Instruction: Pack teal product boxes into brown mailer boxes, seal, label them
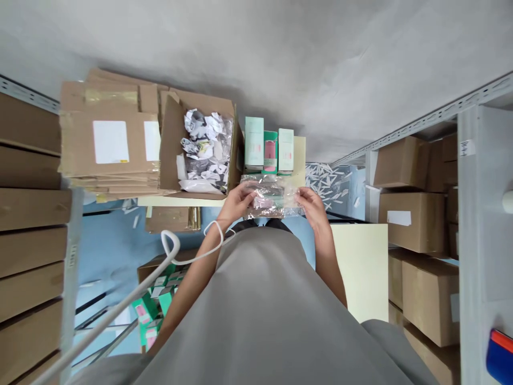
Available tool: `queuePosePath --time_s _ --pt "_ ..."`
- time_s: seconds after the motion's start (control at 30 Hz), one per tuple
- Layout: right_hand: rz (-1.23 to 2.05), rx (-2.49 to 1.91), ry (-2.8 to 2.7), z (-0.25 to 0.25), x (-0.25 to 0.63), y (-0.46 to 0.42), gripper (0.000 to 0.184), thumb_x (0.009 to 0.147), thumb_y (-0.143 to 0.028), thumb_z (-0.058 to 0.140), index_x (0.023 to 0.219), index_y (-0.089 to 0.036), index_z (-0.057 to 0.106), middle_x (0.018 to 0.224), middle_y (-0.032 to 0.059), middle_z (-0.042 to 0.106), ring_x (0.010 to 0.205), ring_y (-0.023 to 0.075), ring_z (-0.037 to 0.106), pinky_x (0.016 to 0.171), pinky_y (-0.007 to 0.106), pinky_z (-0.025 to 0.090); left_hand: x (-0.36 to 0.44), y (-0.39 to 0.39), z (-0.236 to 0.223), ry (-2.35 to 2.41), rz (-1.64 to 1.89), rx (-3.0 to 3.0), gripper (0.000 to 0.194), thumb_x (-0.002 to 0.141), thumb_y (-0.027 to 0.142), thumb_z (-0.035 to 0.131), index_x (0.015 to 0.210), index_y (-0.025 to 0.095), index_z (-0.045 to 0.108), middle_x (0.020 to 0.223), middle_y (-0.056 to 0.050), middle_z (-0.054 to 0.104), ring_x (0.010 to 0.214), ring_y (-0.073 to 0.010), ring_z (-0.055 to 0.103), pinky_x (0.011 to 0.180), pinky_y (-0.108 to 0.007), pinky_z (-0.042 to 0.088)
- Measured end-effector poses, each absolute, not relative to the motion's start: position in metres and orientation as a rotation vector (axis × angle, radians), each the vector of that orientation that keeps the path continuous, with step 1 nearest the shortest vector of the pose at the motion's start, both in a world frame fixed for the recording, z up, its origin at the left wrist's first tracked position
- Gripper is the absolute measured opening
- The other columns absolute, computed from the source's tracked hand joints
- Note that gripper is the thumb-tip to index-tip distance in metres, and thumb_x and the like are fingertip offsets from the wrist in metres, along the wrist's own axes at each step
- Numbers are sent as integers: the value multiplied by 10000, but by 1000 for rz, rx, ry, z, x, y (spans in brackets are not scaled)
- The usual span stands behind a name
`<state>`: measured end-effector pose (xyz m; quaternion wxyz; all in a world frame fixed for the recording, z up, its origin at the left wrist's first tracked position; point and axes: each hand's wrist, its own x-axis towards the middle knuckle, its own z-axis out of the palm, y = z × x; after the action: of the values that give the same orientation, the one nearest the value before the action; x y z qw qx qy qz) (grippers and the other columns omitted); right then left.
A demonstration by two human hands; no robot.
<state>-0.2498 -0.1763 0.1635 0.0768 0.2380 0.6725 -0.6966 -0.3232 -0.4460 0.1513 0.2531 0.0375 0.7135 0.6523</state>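
Note:
Between my two hands stretches a clear plastic bag (276, 197), shiny and wrinkled, with something pinkish and greenish showing through it. My left hand (239, 200) pinches the bag's left end between thumb and fingers. At the right end, my right hand (310, 203) grips the bag the same way. Just beyond it on the table stand a pale green box (254, 141), a green box with a pink picture (270, 152) and another pale box (286, 149). The glare on the plastic hides what exactly lies inside.
An open carton (170, 144) of crumpled paper stands left of the boxes, beside stacked flattened cardboard (76, 128). A white cable (132, 289) crosses the lower left near my left forearm. Below it, a carton holds green boxes (148, 307). Shelves with brown cartons (412, 222) flank both sides.

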Motion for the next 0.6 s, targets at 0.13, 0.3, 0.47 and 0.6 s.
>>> queuePosePath --time_s 0.13,0.3,0.47,0.6 --pt "-2014 673 2147 154 -244 -172 419 809 -605 819 980 -235 725 999 49 780 893 213 707 832 335 588 -325 -453 138 2015 1688 80 527 960 411 677 1428 176 624 916 -52 753 629 -143 646 659 -301 589" --pt "-1733 535 2293 138 -235 -182 330 886 -548 728 937 -222 724 925 40 781 812 197 692 813 317 573 -321 -467 132 2320 1477 96 825 934 244 644 1702 186 350 1307 -168 741 895 -211 747 823 -379 645" --pt "-1355 618 2421 112 -235 -197 174 939 -386 673 943 -223 733 974 41 822 846 197 737 866 307 573 -300 -463 141 2646 1093 387 706 930 179 660 1621 223 522 1680 -203 478 1474 -364 578 1187 -531 529" --pt "-1110 665 2506 100 -247 -205 151 978 -317 645 1006 -229 765 1040 59 848 975 219 777 933 316 566 -290 -454 145 2694 803 539 481 963 143 605 1431 217 690 1726 -180 431 1583 -382 448 1267 -577 436"
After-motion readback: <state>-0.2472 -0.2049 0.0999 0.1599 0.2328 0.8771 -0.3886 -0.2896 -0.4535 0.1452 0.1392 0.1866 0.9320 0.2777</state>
